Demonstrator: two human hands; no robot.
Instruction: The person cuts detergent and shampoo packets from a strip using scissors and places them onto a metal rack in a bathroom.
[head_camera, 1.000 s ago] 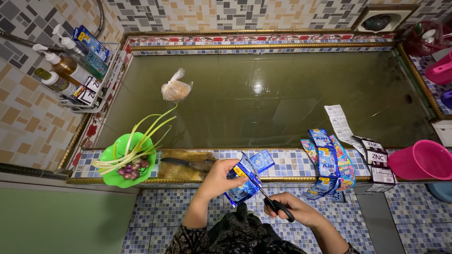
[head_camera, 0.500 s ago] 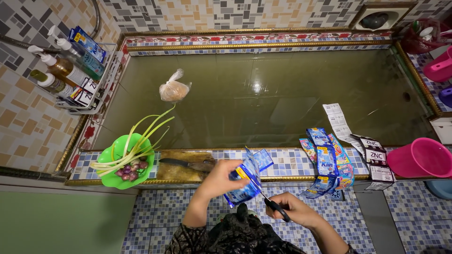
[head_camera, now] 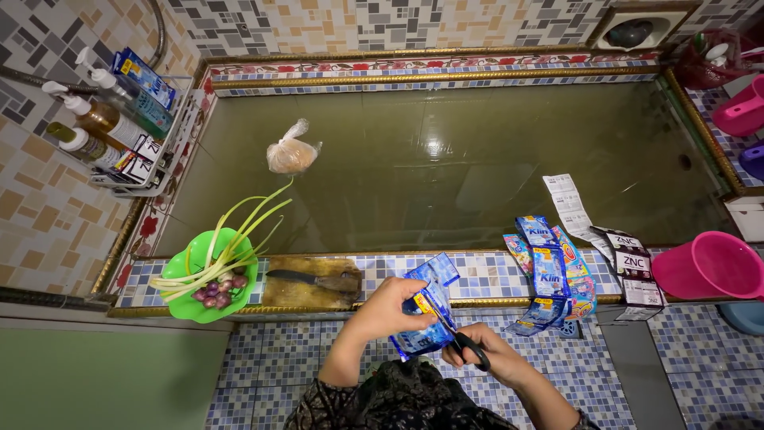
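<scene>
I see the left hand pinching a strip of blue sachets, held up just in front of the tiled bench. The right hand is closed around black scissors. A moment ago the scissors sat lower and farther from the strip; now the blades have slid up into the blue sachets, so I think the cut is well along.

A strip of blue sachets is held by the left hand, while black-handled scissors are gripped by the right hand, blades against the strip. More sachets are draped over the tiled ledge of a water-filled basin.
</scene>
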